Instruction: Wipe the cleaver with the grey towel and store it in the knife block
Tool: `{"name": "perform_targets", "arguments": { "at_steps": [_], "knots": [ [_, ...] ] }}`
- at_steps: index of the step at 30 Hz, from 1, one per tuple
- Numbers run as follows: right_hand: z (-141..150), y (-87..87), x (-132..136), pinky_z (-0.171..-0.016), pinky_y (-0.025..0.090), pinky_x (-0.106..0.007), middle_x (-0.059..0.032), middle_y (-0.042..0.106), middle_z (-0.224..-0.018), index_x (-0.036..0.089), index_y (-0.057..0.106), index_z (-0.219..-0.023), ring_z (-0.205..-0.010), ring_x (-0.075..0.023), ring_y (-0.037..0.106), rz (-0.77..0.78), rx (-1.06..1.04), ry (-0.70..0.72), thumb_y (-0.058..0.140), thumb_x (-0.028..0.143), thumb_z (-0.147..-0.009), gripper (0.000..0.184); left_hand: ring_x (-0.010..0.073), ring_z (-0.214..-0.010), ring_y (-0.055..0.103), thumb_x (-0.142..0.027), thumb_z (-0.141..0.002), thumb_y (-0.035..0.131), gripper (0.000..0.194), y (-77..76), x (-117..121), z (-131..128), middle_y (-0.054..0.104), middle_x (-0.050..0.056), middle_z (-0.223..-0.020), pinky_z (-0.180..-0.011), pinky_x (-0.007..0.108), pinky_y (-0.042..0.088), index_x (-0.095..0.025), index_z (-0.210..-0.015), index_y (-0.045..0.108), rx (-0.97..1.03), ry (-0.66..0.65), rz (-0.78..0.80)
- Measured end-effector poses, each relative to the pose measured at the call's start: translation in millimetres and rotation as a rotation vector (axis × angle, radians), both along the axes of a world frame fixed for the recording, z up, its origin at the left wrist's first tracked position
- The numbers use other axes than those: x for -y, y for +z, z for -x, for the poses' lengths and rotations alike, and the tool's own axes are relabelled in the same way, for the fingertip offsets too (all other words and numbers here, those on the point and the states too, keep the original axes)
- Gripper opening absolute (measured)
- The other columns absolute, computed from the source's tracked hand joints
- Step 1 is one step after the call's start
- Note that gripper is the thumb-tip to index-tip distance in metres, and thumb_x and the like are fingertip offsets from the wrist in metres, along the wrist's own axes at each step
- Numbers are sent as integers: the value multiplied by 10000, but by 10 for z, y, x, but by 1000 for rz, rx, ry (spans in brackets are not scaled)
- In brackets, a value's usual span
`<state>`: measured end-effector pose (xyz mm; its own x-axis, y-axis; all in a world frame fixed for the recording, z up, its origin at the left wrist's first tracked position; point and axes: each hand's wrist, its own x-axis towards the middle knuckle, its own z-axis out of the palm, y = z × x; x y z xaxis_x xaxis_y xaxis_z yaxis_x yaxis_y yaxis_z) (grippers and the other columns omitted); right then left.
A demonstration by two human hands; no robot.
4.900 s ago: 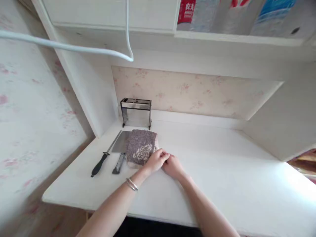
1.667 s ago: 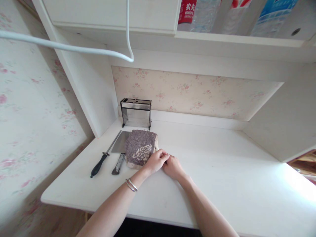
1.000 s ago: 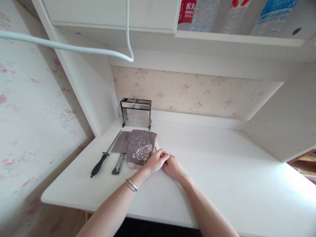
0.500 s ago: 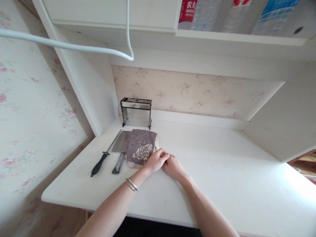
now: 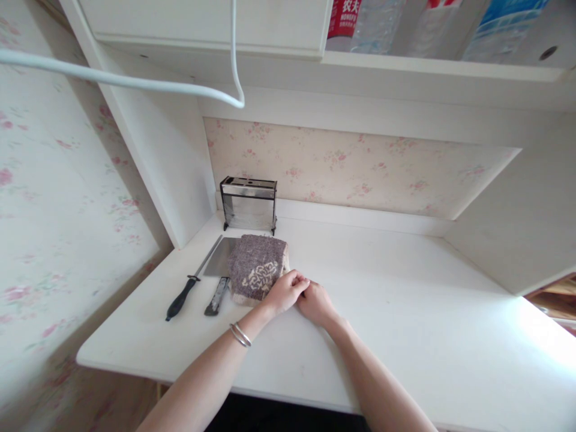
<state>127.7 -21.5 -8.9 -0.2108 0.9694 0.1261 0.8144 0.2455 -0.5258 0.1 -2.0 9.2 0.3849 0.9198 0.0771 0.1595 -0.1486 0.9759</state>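
My left hand (image 5: 285, 290) and my right hand (image 5: 315, 303) rest together on the white desk, fingers curled in and touching each other. Nothing shows in either hand. My left hand lies against the lower right corner of a folded towel (image 5: 256, 261), brown-purple with a cream pattern. The towel covers part of a cleaver's broad blade (image 5: 220, 258); the cleaver's worn dark handle (image 5: 216, 297) points toward me. Left of it lies a sharpening steel (image 5: 182, 299) with a black handle. Behind the towel stands a metal knife block (image 5: 249, 204) with slots on top.
A white cable (image 5: 180, 89) crosses in front of the cabinet at upper left. Plastic bottles (image 5: 375, 24) stand on the shelf above the desk (image 5: 405, 312). Side panels and a flowered back wall (image 5: 337, 159) enclose the desk.
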Motion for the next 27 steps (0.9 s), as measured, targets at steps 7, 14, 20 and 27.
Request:
{"name": "perform_targets", "arguments": {
  "at_steps": [7,14,20,27],
  "knots": [
    [0,20,1,-755,427,-233,-86,708,-1038,187,661,-1022,-948,-198,654,14,2,5,455,164,-797,306,135,-667,506,-350,-843,532,176,-8,10,9,533,-30,-668,-668,257,392,-185,-784,547,-9,-5,-5],
    [8,34,6,-751,425,-232,-89,707,-1037,184,658,-1029,-947,-197,652,27,3,-2,452,172,-804,305,133,-657,500,-358,-841,531,188,27,20,8,529,-32,-663,-655,255,386,-185,-769,542,-16,-3,-5],
    [10,54,9,-752,420,-236,-87,707,-1037,184,656,-1029,-947,-200,650,33,15,-4,450,166,-805,305,137,-662,506,-366,-840,530,192,25,15,4,534,-29,-664,-663,257,392,-187,-772,540,-12,-6,-5],
    [18,76,19,-752,420,-231,-86,707,-1033,184,657,-1017,-947,-198,650,46,28,-10,453,163,-809,292,142,-673,517,-380,-840,534,202,13,15,6,547,-26,-671,-677,261,401,-188,-780,549,-13,-6,-8]
  ]
}}
